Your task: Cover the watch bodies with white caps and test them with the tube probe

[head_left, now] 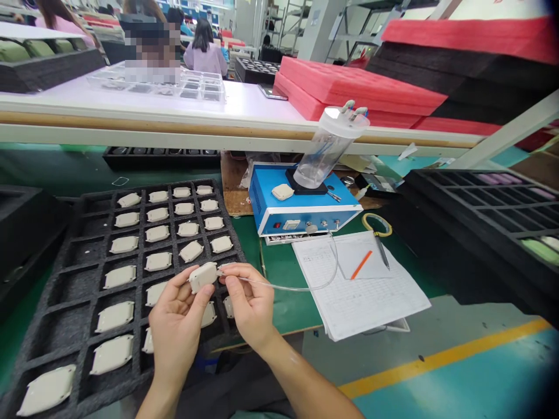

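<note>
My left hand [181, 314] is closed round a small cream plastic casing [203, 278] with rounded corners, held up over the tray. At the casing's right edge, my right hand [251, 299] pinches the end of a thin clear tube [288, 287]. The tube's tip meets or nearly meets the casing. From there it curves right and up to the front of a blue machine [305, 203]. Below my hands lies a black foam tray [82, 314], its compartments holding many similar cream casings; several in the left column hold none.
A clear cylinder [323, 151] stands tilted on the machine beside another cream casing [283, 192]. Written papers [349, 308], a pen [381, 251] and yellow tape [376, 224] lie right. Black foam trays [471, 233] are stacked far right; red foam [349, 87] sits on the shelf. People sit beyond.
</note>
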Action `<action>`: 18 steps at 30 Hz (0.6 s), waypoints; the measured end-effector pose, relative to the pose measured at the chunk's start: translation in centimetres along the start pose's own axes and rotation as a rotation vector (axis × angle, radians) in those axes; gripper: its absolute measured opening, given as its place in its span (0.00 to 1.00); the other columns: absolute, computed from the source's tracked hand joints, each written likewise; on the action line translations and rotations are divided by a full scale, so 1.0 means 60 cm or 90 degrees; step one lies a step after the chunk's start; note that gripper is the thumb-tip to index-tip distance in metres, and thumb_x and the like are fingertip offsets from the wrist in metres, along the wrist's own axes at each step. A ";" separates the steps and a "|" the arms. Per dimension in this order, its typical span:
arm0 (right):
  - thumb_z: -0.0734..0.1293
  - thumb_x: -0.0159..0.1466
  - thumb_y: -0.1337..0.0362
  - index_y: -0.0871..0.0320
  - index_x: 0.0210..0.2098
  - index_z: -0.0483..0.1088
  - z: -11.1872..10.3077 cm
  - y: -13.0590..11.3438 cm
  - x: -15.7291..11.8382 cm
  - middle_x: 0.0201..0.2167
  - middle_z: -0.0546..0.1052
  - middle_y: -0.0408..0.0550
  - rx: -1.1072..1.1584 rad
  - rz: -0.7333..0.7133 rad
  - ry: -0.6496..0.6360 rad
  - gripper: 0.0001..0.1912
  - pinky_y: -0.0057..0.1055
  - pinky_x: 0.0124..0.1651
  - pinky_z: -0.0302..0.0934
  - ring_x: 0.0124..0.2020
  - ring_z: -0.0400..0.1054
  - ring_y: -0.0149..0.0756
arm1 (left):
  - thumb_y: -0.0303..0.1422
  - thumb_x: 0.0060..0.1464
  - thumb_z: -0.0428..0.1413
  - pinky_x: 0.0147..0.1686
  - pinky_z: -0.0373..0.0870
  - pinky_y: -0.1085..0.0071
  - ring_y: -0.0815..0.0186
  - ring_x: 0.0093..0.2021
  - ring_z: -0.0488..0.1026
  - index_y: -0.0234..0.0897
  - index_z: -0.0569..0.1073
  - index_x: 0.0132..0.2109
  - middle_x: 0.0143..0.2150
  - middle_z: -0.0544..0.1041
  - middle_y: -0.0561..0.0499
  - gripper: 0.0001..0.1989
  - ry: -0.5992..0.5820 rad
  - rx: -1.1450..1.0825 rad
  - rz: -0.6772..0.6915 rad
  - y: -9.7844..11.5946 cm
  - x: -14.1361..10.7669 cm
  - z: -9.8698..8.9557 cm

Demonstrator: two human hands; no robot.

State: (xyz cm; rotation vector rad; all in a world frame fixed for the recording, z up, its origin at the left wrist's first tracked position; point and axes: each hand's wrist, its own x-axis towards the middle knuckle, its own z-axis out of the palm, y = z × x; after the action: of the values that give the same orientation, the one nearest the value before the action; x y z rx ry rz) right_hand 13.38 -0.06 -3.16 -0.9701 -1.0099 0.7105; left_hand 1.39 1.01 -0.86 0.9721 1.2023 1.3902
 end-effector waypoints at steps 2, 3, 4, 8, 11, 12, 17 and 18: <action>0.68 0.71 0.60 0.56 0.41 0.80 -0.002 -0.001 -0.004 0.42 0.83 0.52 -0.014 0.003 0.001 0.09 0.35 0.46 0.79 0.44 0.80 0.39 | 0.38 0.48 0.73 0.51 0.82 0.66 0.55 0.49 0.85 0.35 0.77 0.53 0.49 0.86 0.40 0.26 -0.006 0.001 0.009 -0.001 -0.003 0.005; 0.69 0.71 0.60 0.57 0.40 0.80 -0.004 -0.002 -0.008 0.41 0.83 0.52 -0.028 0.006 0.006 0.09 0.35 0.45 0.79 0.43 0.80 0.39 | 0.38 0.50 0.72 0.51 0.82 0.64 0.54 0.49 0.85 0.35 0.77 0.52 0.49 0.86 0.40 0.24 -0.020 0.006 0.021 -0.002 -0.008 0.007; 0.69 0.70 0.59 0.57 0.39 0.81 -0.006 -0.003 -0.013 0.40 0.84 0.52 -0.044 0.010 0.017 0.10 0.35 0.44 0.79 0.41 0.81 0.39 | 0.37 0.52 0.69 0.51 0.82 0.62 0.54 0.49 0.85 0.35 0.77 0.51 0.49 0.86 0.39 0.21 -0.036 0.016 0.037 -0.002 -0.015 0.010; 0.74 0.65 0.56 0.58 0.39 0.81 -0.013 -0.006 -0.027 0.39 0.84 0.50 -0.073 0.058 0.074 0.11 0.37 0.44 0.78 0.37 0.81 0.38 | 0.32 0.59 0.59 0.44 0.83 0.64 0.56 0.42 0.86 0.35 0.77 0.50 0.45 0.86 0.40 0.12 -0.065 0.102 0.119 0.007 -0.032 0.002; 0.78 0.60 0.55 0.58 0.38 0.81 -0.021 -0.018 -0.031 0.37 0.84 0.48 0.000 0.125 0.089 0.13 0.38 0.48 0.78 0.38 0.81 0.37 | 0.30 0.59 0.58 0.44 0.81 0.64 0.56 0.43 0.85 0.37 0.79 0.53 0.48 0.86 0.42 0.15 0.004 0.185 0.160 0.032 -0.031 -0.055; 0.79 0.59 0.55 0.57 0.37 0.80 -0.028 -0.026 -0.035 0.36 0.83 0.48 0.021 0.150 0.088 0.13 0.38 0.48 0.78 0.38 0.81 0.37 | 0.30 0.60 0.57 0.49 0.80 0.62 0.55 0.48 0.84 0.39 0.79 0.55 0.51 0.85 0.42 0.17 0.034 0.231 0.175 0.043 -0.031 -0.084; 0.80 0.57 0.51 0.55 0.40 0.80 -0.082 -0.067 -0.078 0.41 0.85 0.53 0.026 0.327 0.019 0.18 0.42 0.41 0.81 0.40 0.83 0.45 | 0.29 0.61 0.56 0.62 0.68 0.48 0.45 0.56 0.78 0.41 0.81 0.53 0.52 0.84 0.40 0.15 0.172 0.503 0.172 0.079 -0.025 -0.253; 0.80 0.57 0.50 0.56 0.41 0.81 -0.093 -0.072 -0.093 0.42 0.85 0.55 0.016 0.367 -0.003 0.20 0.43 0.39 0.82 0.39 0.83 0.47 | 0.29 0.61 0.56 0.62 0.67 0.45 0.44 0.55 0.78 0.40 0.82 0.51 0.49 0.85 0.39 0.14 0.181 0.537 0.162 0.081 -0.023 -0.276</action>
State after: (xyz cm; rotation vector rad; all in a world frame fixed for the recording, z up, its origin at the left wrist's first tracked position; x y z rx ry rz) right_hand 16.66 -8.41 -2.41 -1.2517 -0.7192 1.1962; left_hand -15.34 -3.07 1.01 1.5769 2.0131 1.2361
